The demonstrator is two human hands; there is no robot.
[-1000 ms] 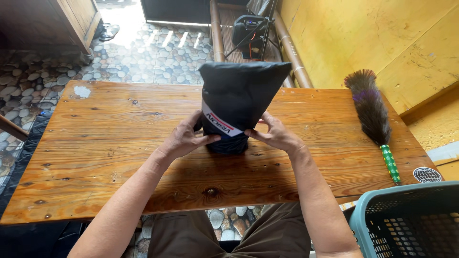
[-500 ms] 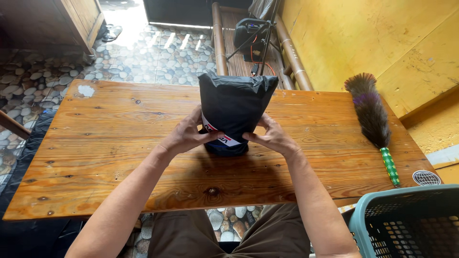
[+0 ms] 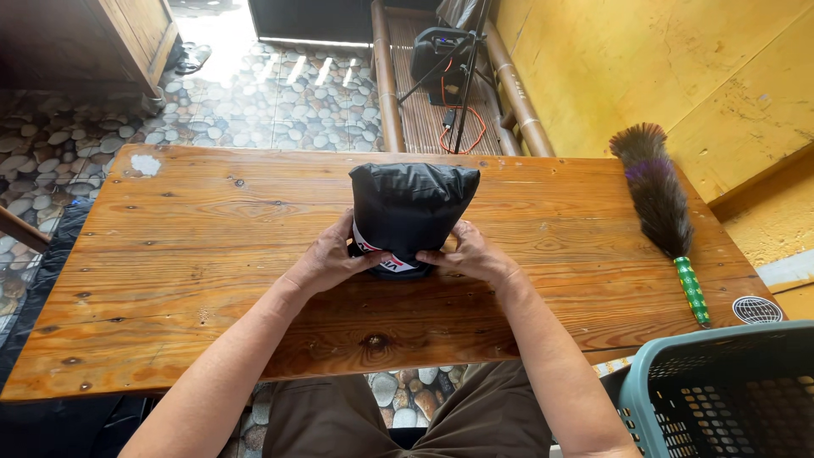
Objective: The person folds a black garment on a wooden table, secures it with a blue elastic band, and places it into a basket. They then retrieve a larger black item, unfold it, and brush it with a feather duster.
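Note:
A folded black garment point(image 3: 409, 212) with a white and red band at its near end lies on the wooden table point(image 3: 195, 254), near the middle. My left hand point(image 3: 329, 260) grips its near left corner. My right hand point(image 3: 471, 253) grips the near right corner, thumb on top of the cloth. Both forearms reach in from the bottom edge of the head view.
A brown feather duster point(image 3: 657, 199) with a green handle lies at the table's right end, beside a round sticker point(image 3: 757, 309). A teal plastic laundry basket point(image 3: 721, 399) stands at the lower right. A tripod and a dark bag point(image 3: 441, 51) stand on the bench behind the table.
The garment, held up with its top tilted high a second ago, has come down and is flatter against the table. Both hands stay at its near end.

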